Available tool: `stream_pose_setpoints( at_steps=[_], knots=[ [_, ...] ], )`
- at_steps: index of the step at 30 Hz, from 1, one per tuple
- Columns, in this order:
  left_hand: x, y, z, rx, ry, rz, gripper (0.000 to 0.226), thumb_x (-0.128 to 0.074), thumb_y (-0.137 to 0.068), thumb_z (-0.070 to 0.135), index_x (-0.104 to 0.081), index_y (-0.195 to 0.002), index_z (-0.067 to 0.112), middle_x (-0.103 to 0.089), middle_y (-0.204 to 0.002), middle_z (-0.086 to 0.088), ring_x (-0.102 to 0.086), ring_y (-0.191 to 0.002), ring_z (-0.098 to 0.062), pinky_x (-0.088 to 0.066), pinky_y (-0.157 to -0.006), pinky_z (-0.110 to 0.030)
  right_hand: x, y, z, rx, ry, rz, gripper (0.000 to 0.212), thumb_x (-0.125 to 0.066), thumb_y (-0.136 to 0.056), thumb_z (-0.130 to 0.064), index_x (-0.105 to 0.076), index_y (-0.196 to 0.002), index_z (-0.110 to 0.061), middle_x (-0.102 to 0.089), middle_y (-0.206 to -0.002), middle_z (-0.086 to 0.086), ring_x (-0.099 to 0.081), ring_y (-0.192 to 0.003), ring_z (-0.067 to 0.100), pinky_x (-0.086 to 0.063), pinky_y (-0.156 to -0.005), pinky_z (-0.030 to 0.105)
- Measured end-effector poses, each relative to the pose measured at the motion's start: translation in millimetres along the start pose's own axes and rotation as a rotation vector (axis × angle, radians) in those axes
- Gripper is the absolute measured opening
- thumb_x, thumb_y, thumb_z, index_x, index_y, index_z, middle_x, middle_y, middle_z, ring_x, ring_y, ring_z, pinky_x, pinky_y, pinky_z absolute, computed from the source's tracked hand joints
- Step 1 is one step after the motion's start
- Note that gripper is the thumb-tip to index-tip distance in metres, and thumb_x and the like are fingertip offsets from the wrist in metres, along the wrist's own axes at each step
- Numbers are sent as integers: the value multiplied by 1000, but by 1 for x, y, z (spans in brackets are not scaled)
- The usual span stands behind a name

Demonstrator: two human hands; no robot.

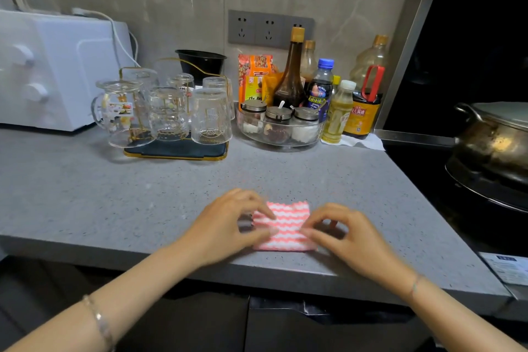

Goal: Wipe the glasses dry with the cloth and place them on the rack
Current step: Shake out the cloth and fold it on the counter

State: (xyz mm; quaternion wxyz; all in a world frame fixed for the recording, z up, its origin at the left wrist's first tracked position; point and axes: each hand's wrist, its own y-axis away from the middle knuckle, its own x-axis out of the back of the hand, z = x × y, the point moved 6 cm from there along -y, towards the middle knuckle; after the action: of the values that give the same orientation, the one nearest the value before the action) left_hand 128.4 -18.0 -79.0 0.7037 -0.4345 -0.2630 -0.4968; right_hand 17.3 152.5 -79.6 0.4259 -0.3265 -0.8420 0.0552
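Note:
A folded pink-and-white wavy-striped cloth (285, 226) lies flat on the grey counter near its front edge. My left hand (228, 223) rests on the cloth's left side, with thumb and fingertips pinching its edge. My right hand (345, 234) touches the cloth's right edge with curled fingers; both hands are blurred. At the back left stands a gold-wire rack with a dark tray (177, 150). Several clear glasses hang upside down on it, among them a ribbed glass (211, 117) at the front right and a handled mug with a flower print (120, 111) at the left.
A white microwave (48, 68) stands at the far left. A clear round tray of spice jars (280, 128), sauce and oil bottles (291, 74) and snack packets line the wall. A metal pot (497, 137) sits on the black stove at the right.

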Motion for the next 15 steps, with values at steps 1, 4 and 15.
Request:
stream_pose_setpoints(
  at_steps=[1,4,15],
  knots=[
    [-2,6,2,-36,-20,-36,47,-56,-73,72,-69,-104,39,-58,-107,28,-48,-106,7,-41,-92,-18,-4,8,-3,36,13,-63,15,-73,-79,-40,-74,-87,-27,-69,-91,-15,-64,-91,7,-48,-83,22],
    [-6,17,-2,-79,-77,-33,53,-51,-75,74,-72,-108,37,-64,-108,26,-53,-105,8,-42,-93,-18,-4,19,1,56,67,-92,24,-74,-78,-43,-74,-99,-30,-69,-100,-21,-63,-100,-1,-48,-89,21],
    [5,7,-10,122,199,42,21,-63,-86,46,-73,-86,28,-70,-78,16,-62,-70,2,-46,-66,-14,8,4,-2,-124,-117,20,9,-67,-86,-20,-75,-83,-24,-73,-76,-14,-62,-68,-6,-46,-66,10]
  ],
)
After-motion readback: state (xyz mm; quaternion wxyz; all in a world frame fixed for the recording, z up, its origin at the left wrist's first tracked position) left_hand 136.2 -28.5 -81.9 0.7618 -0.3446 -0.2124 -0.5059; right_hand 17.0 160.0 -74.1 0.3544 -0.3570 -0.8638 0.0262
